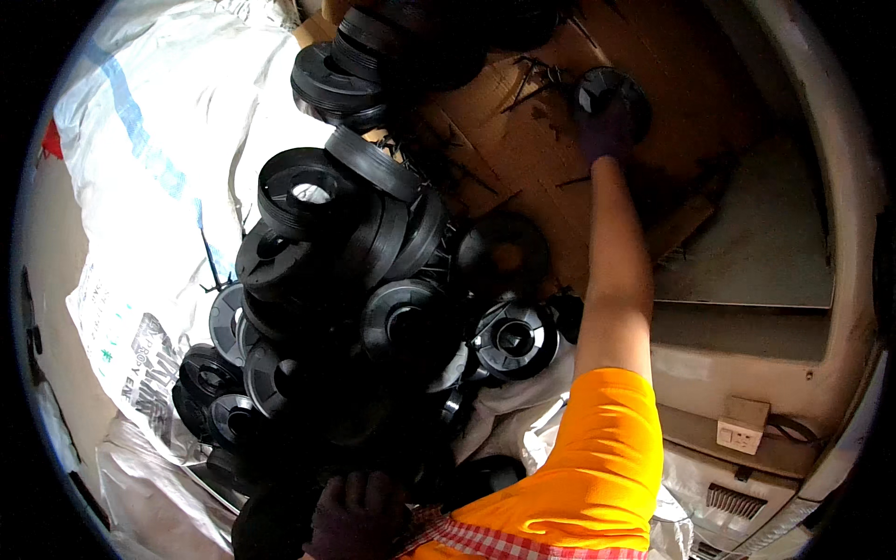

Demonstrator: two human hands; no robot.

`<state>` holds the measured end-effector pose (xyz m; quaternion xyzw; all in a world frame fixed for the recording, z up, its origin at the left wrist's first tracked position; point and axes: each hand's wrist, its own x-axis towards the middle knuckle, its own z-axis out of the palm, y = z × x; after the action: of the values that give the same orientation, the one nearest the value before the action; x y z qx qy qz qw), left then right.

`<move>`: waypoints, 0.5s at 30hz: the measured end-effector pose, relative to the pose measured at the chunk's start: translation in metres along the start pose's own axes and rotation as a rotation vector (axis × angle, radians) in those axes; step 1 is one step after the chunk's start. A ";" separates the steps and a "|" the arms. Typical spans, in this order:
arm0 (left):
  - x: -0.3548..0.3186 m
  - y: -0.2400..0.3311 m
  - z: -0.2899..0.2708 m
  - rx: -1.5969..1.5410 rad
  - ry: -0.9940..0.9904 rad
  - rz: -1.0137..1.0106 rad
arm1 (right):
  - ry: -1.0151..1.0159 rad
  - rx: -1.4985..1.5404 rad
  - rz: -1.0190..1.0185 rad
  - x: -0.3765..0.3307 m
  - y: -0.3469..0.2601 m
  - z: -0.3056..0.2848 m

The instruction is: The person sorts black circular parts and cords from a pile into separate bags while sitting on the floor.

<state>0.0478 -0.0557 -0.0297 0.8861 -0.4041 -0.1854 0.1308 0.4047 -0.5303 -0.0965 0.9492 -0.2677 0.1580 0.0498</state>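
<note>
If barely pinched, the black disc (627, 89) at your right hand (607, 135) could slip; how that or your left hand (357, 515) closes, I cannot tell.

A single fisheye view looks steeply down from the person's head, with the bare right arm (621, 261) and bright orange fabric sleeve (602, 443) rising close from the lower edge. It faces a heap of round black plastic spools (350, 247), near the lens at centre. A sheet of white plastic (159, 191) spreads across the upper left, and straight edges bow toward the dark circular rim.
</note>
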 end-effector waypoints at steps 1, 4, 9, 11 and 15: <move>-0.001 0.000 -0.001 0.023 -0.019 -0.005 | -0.081 -0.088 0.035 -0.005 -0.025 -0.018; -0.010 -0.007 0.013 -0.082 0.057 -0.013 | -0.135 -0.214 0.023 -0.006 -0.040 -0.016; -0.003 -0.009 -0.008 -0.063 -0.055 -0.016 | 0.080 0.194 0.358 0.005 0.007 0.013; -0.002 -0.010 -0.005 -0.052 -0.021 -0.029 | 0.179 0.302 0.432 -0.004 0.018 0.008; 0.003 -0.006 -0.008 -0.017 -0.018 0.000 | 0.460 0.516 -0.270 -0.067 -0.037 -0.010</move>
<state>0.0569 -0.0533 -0.0258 0.8833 -0.4037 -0.1967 0.1346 0.3669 -0.4637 -0.1095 0.8968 -0.0734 0.4217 -0.1119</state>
